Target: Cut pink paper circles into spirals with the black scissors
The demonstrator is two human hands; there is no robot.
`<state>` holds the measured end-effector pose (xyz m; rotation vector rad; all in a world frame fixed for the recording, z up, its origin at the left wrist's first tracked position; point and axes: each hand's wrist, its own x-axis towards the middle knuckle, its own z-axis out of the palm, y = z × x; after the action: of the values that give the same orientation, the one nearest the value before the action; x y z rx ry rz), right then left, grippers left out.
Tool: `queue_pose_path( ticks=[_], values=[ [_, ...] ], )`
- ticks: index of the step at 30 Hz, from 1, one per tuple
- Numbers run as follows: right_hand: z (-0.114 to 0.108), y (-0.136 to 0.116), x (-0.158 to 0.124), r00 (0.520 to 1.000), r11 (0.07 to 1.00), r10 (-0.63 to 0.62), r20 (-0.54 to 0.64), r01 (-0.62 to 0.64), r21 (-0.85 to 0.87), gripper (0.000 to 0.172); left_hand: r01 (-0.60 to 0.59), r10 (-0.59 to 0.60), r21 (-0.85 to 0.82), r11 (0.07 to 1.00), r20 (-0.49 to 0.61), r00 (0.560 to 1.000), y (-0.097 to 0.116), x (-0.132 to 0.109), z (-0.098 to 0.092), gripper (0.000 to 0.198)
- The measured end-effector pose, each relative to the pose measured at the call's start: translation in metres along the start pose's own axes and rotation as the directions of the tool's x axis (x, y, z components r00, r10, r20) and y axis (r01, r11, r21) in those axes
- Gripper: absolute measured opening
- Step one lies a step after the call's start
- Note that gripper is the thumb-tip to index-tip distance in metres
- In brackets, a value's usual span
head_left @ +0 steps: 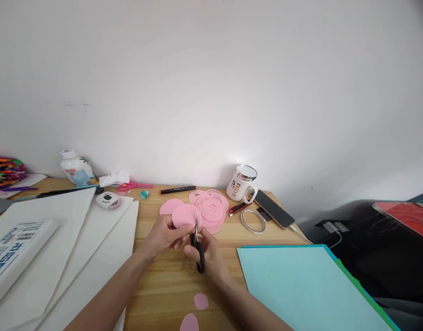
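Pink cutout (189,323): loose | scissors (196,234): tips forward, long axis fore-and-aft

My feed is bright and softly lit: I see the smooth pale-grey wall (183,92) darken toward the upper right corner, faint shadow left of the glossy white cylindrical mug (237,185), and wide-angle distortion stretching the edges.

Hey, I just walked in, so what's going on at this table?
Someone is working with pink paper. The left hand holds a rounded pink paper piece, and the right hand holds black-handled scissors with the blades at the piece's edge. Just beyond the hands lies a loose pile of pink paper cutouts, and two small pink scraps lie on the wooden table nearer the person.
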<state>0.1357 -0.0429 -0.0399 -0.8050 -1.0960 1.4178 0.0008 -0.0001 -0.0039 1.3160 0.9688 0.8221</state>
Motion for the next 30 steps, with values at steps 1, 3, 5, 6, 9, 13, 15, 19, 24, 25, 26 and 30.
queue_pose_path(
  ticks=[1, 3, 5, 6, 9, 13, 15, 19, 24, 25, 26, 30],
  values=[
    [0.000, -0.001, 0.000, 1.000, 1.000, -0.006, 0.005, 0.006, 0.003, 0.044, -0.003, 0.003, 0.007, 1.000, 0.002, 1.000, -0.001, 0.000, 0.000, 0.028],
    [0.000, -0.002, 0.001, 1.000, 1.000, -0.013, 0.019, 0.013, 0.002, 0.044, -0.010, 0.010, 0.014, 1.000, -0.001, 1.000, -0.002, 0.001, -0.001, 0.029],
    [0.000, -0.002, 0.000, 0.999, 1.000, -0.022, 0.026, 0.022, -0.003, 0.043, -0.015, 0.015, 0.014, 1.000, -0.001, 1.000, -0.003, 0.001, -0.001, 0.029],
    [0.000, -0.002, 0.000, 0.999, 1.000, -0.029, 0.025, 0.029, -0.010, 0.042, -0.016, 0.016, 0.012, 1.000, 0.002, 1.000, -0.003, 0.001, -0.001, 0.029],
    [0.001, -0.003, 0.000, 0.998, 0.998, -0.050, 0.027, 0.051, -0.037, 0.041, -0.014, 0.014, 0.007, 1.000, 0.004, 1.000, -0.001, 0.000, 0.000, 0.028],
    [0.003, -0.006, 0.000, 0.998, 0.997, -0.058, 0.040, 0.060, -0.052, 0.040, -0.014, 0.014, 0.004, 1.000, -0.001, 1.000, 0.001, -0.001, 0.001, 0.028],
    [0.003, -0.007, 0.000, 0.998, 0.997, -0.045, 0.037, 0.047, -0.058, 0.040, -0.013, 0.013, 0.003, 1.000, -0.009, 1.000, 0.002, 0.000, 0.001, 0.027],
    [0.001, -0.003, 0.000, 0.999, 0.997, -0.013, 0.031, 0.015, -0.078, 0.040, 0.000, 0.000, 0.003, 1.000, -0.022, 1.000, 0.004, 0.000, 0.001, 0.025],
    [-0.003, 0.002, 0.000, 1.000, 0.994, 0.000, 0.012, 0.001, -0.113, 0.040, -0.008, 0.008, -0.002, 1.000, -0.020, 1.000, 0.005, -0.001, 0.000, 0.026],
    [-0.004, 0.003, 0.000, 1.000, 0.993, 0.007, 0.010, -0.006, -0.116, 0.040, -0.012, 0.012, -0.002, 1.000, -0.019, 1.000, 0.005, -0.001, 0.000, 0.027],
    [-0.004, 0.003, 0.000, 1.000, 0.993, 0.012, 0.008, -0.011, -0.116, 0.041, -0.014, 0.014, 0.000, 1.000, -0.019, 1.000, 0.005, -0.001, 0.000, 0.027],
    [-0.004, 0.005, 0.000, 1.000, 0.993, 0.019, -0.003, -0.019, -0.116, 0.040, -0.025, 0.025, 0.020, 0.999, -0.018, 1.000, 0.003, 0.000, -0.001, 0.028]
  ],
)
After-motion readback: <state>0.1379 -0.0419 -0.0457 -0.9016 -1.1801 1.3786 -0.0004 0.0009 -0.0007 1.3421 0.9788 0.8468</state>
